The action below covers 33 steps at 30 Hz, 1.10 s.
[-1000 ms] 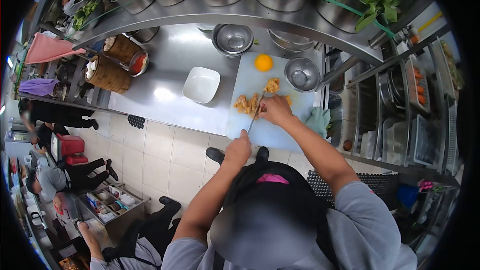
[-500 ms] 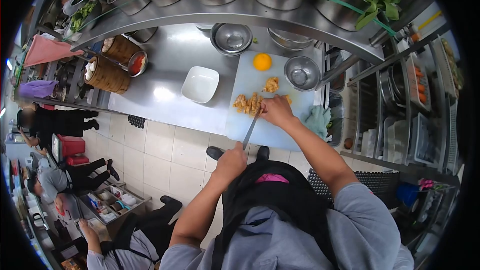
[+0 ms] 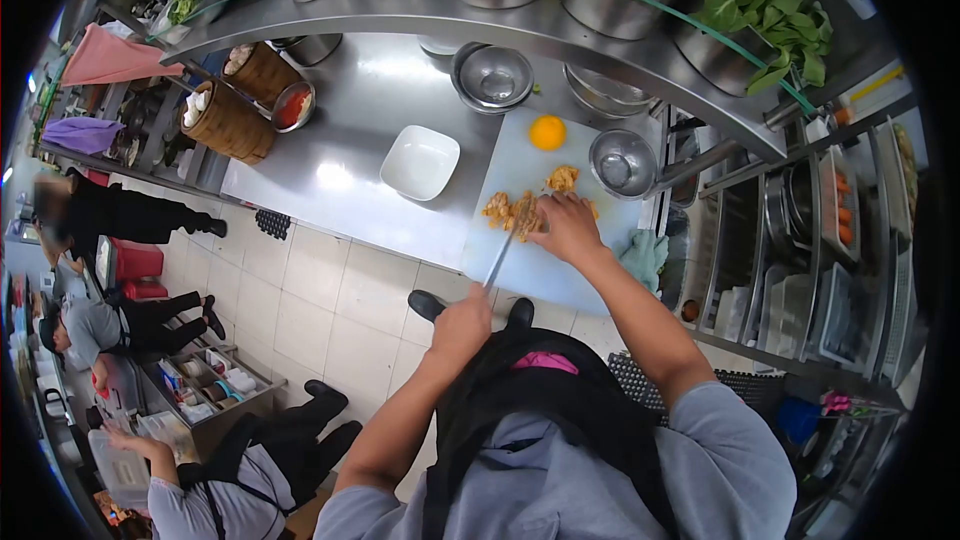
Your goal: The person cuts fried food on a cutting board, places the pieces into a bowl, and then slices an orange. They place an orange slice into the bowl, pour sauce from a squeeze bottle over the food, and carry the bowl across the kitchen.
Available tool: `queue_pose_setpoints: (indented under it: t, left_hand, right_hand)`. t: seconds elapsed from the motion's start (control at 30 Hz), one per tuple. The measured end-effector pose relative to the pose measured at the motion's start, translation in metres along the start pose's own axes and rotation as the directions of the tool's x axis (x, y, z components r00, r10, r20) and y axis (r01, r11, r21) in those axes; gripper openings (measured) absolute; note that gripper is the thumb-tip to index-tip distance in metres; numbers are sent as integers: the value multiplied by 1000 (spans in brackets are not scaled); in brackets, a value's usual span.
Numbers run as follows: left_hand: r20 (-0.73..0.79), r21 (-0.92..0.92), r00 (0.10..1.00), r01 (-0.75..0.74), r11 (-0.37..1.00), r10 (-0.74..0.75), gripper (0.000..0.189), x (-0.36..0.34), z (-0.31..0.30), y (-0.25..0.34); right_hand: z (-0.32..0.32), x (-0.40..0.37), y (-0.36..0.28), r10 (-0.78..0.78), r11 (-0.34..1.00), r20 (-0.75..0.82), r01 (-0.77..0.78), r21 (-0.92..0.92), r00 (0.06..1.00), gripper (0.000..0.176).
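Observation:
My left hand (image 3: 462, 325) is closed round the handle of a knife (image 3: 499, 263), its blade reaching up to a cluster of orange-brown chopped food, perhaps meat (image 3: 520, 212), on a white cutting board (image 3: 530, 275). With fingers bent down, my right hand (image 3: 570, 227) grips the right end of that food beside the blade. Another clump of the same food (image 3: 563, 178) lies just above my right hand. Farther up the board sits a whole orange (image 3: 547, 133). A metal bowl (image 3: 623, 164) stands at the board's right edge.
A white square bowl (image 3: 420, 162) stands left of the board, stacked metal bowls (image 3: 493, 78) behind. A green cloth (image 3: 645, 258) lies at right. Bamboo steamers (image 3: 225, 125) and a bowl of red food (image 3: 293, 107) stand far left. An overhead shelf (image 3: 400, 15) holds metal pots. Co-workers (image 3: 240, 470) are lower left.
The view has shifted, so the counter things appear farther right. My right hand now lies flatter over the food, the knife still beside it. A co-worker at lower left now holds a clear container.

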<state>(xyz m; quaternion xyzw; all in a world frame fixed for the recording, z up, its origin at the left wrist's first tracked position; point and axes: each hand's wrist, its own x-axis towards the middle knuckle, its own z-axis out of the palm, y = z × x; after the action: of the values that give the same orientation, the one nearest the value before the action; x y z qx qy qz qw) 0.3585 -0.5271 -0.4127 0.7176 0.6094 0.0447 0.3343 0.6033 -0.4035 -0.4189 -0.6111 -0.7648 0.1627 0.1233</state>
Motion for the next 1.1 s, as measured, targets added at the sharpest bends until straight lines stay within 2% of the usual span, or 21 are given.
queue_pose_setpoints:
  t: [0.07, 0.13, 0.27, 0.37, 0.43, 0.47, 0.53, 0.57, 0.63, 0.67, 0.73, 0.97, 1.1]
  left_hand:
    - [-85, -55, 995, 56, 997, -61, 26, -13, -8, -9]
    - [-105, -68, 990, 91, 994, -98, 27, -22, -6, -22]
    - [-91, -70, 981, 165, 984, -171, 27, -32, 0, -38]
    - [-58, -46, 977, 205, 978, -208, 26, -39, -6, -34]
    - [-52, -60, 975, 213, 975, -216, 25, -37, -7, -33]
    - [-53, -64, 976, 208, 976, -212, 26, -36, -6, -34]
    - [-60, -77, 975, 209, 975, -214, 26, -34, -8, -34]
    - [-73, -81, 974, 208, 975, -213, 27, -33, -9, -35]
    - [-83, -89, 972, 212, 973, -219, 28, -31, -9, -37]
    - [-93, -88, 974, 200, 976, -208, 29, -28, -8, -38]
    - [-104, -89, 975, 186, 978, -195, 29, -22, -12, -35]
    - [-121, 28, 986, 115, 993, -110, 24, -3, -30, -27]
    - [-139, 143, 989, 75, 987, -55, 23, 7, -35, -30]
  right_hand:
    - [1, 5, -7, 1, 999, 24, -2, 52, 1000, 26]
    - [15, 14, -12, -164, 977, -50, 169, 131, 985, 23]
    - [32, 40, -22, -206, 978, -10, 206, 20, 979, 17]
    - [37, 56, -27, -226, 973, -77, 229, 25, 971, 21]
    - [33, 63, -28, -264, 964, 80, 264, 11, 961, 35]
    - [30, 67, -28, -269, 963, 84, 270, 4, 959, 35]
    - [26, 75, -29, -197, 971, 277, 226, -74, 940, 46]
    - [24, 78, -29, -203, 969, 283, 233, -76, 937, 46]
    - [22, 80, -25, -102, 987, 235, 128, -101, 967, 51]
    - [23, 80, -22, -104, 986, 240, 132, -102, 965, 51]
    - [27, 81, -14, -25, 999, 153, 32, -43, 988, 47]
    - [28, 84, 2, -48, 996, 179, 60, -64, 983, 36]
    - [25, 89, 1, 6, 993, 155, 13, -119, 988, 33]
